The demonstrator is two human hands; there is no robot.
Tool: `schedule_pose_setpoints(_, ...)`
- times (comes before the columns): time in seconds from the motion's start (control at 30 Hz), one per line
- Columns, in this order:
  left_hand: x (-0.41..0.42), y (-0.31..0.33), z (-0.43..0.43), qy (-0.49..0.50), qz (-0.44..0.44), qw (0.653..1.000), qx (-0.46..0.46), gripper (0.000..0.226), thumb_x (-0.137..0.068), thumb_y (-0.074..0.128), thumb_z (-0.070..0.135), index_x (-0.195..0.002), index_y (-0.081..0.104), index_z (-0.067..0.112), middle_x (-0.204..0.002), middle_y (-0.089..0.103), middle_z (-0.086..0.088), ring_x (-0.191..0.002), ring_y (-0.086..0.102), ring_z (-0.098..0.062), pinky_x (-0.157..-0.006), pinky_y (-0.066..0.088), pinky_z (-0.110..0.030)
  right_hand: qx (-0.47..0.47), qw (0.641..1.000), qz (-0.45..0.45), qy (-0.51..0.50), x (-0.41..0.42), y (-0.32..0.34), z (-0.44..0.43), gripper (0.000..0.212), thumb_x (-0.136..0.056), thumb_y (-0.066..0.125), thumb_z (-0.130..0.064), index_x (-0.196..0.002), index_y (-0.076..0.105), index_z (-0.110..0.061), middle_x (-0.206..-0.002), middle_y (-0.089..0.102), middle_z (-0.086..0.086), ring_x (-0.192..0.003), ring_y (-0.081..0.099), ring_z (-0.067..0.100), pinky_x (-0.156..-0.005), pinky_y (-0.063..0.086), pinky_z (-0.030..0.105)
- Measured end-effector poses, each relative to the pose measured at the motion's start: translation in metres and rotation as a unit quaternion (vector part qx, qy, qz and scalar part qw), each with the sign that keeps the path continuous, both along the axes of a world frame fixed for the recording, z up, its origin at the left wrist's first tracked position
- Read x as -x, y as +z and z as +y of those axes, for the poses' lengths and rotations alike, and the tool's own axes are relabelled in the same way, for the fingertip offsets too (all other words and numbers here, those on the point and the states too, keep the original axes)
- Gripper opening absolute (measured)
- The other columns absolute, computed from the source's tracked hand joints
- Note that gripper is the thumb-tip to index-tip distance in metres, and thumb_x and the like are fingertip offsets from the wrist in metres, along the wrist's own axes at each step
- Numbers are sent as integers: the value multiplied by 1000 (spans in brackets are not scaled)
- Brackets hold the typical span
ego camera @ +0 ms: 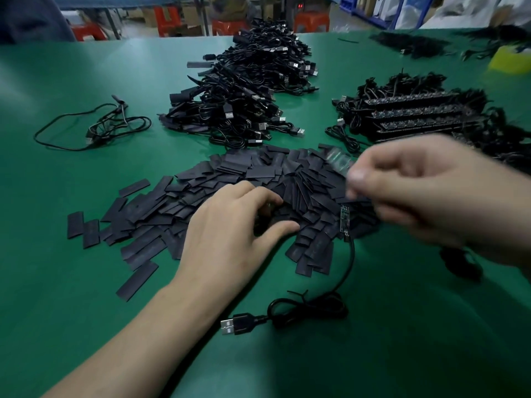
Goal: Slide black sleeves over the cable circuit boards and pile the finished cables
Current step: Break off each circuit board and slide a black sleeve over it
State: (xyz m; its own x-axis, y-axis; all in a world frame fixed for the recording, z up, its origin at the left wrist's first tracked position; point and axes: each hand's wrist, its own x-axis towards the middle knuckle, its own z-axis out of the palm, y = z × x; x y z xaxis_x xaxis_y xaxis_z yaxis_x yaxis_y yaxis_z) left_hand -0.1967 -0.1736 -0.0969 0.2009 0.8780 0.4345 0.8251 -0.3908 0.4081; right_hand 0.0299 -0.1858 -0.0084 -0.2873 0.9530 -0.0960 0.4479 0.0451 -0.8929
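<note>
A USB plug (230, 326) lies nearest on the green bench (57, 297), its black cable (346, 268) coiled beside it and rising to a small circuit board (344, 219). The board stands upright over the near edge of the spread of black sleeves (253, 170). The right hand (431, 191), blurred, has its fingers curled and pinches the board's top end. The left hand (230, 234) rests on the sleeves with its fingers bent into them; whether it grips one cannot be told. Beyond lies a heap of finished cables (253, 90), with rows of bare boards (416, 113) to its right and a loose cable (94, 127) to its left.
</note>
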Motion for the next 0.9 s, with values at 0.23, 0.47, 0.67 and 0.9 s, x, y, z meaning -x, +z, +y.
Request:
schedule_pose_setpoints(0.23,-1,-1,2,38,14,999,-8,27,-87,67,58,-101,73,36,-92,61,16,-88,61,-11,-66,45,-28,-112,984,-130,-42,33,-49,2,29,-99,58,-39,-77,59,-20,-56,53,7,-46,39,6,-48,33,24)
schedule_pose_setpoints(0.47,-3,-1,3,14,57,998,-30,29,-89,66,53,-112,74,39,-87,57,14,-88,58,-14,-65,37,-26,-154,982,-64,-91,34,-67,6,27,-101,56,-34,-80,62,-18,-56,43,-6,-50,37,5,-53,36,20)
schedule_pose_setpoints(0.67,-4,2,5,-4,103,993,-52,20,-90,69,44,-98,77,28,-85,57,7,-84,56,-21,-62,40,-30,-169,981,-53,-78,35,-76,4,23,-98,55,-38,-87,69,-24,-61,49,8,-51,38,5,-51,32,22)
schedule_pose_setpoints(0.9,-2,-5,14,-56,145,984,-85,28,-92,68,26,-119,71,23,-108,59,-5,-97,52,-31,-76,49,-47,-178,980,-43,-84,33,-81,5,19,-98,58,-35,-86,69,-26,-54,40,-9,-49,37,6,-49,31,20)
